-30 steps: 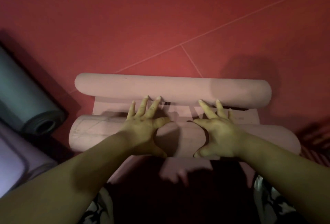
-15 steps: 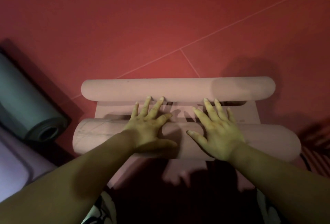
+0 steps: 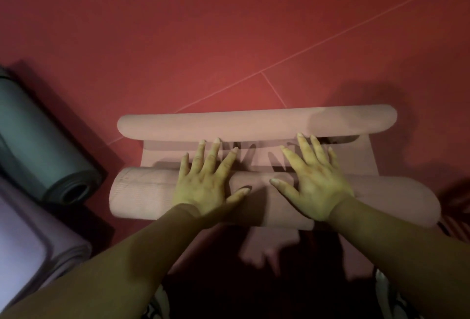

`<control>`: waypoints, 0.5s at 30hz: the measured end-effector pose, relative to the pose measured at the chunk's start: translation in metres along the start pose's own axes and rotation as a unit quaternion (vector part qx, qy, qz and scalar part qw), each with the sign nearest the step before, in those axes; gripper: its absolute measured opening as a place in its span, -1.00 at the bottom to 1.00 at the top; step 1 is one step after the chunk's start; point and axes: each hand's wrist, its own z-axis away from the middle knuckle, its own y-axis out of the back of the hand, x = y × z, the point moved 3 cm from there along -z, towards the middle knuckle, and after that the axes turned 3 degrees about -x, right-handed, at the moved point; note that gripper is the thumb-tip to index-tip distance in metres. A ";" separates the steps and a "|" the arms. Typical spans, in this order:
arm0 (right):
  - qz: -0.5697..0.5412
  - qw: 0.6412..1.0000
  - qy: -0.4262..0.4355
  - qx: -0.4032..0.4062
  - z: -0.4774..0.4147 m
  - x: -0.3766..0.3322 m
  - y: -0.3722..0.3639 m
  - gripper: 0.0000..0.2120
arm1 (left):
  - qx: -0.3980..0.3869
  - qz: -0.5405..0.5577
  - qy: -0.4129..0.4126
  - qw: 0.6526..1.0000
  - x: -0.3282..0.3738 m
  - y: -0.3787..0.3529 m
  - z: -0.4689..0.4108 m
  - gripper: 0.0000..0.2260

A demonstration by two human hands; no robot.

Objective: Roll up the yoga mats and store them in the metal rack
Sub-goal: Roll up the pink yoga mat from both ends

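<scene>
Lilac mat (image 3: 30,255): at 8 o'clock of the view, cut off by the left edge. Its layered edge shows, but it is unclear whether it is folded or loosely rolled.
Grey rolled mat (image 3: 38,145): at 9 o'clock, just beside the lilac mat. It is rolled tight, and its open end with a dark hollow core faces 5 o'clock.
Pink yoga mat (image 3: 162,156): in the middle of the view, lying on the floor and rolled in from both ends.
Near roll (image 3: 142,191): the thicker one, lying crosswise under both palms.
Markings: faint lines on the near roll's left end, too dim to read.
Far roll (image 3: 254,125): thinner, at 12 o'clock of the near roll and parallel to it. A short flat strip of mat lies between the two.
Left hand (image 3: 203,184): spread wide with straight fingers, palm pressing on top of the near roll left of its middle. The fingertips reach over the flat strip toward 12 o'clock, and the thumb points to 3 o'clock.
Right hand (image 3: 315,186): also spread wide and flat, pressing the near roll right of its middle. The fingertips come close to the far roll, and the thumb points to 10 o'clock. The two hands are apart.
Red floor (image 3: 229,38): thin pale seams cross it from 8 o'clock up to 2 o'clock.
Striped cloth (image 3: 457,224): at 4 o'clock, against the right edge, partly in shadow.
</scene>
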 end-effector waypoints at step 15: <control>-0.006 0.994 0.012 0.111 0.002 -0.007 -0.007 -0.20 | -0.005 0.028 0.010 1.000 -0.009 0.009 -0.030 -0.13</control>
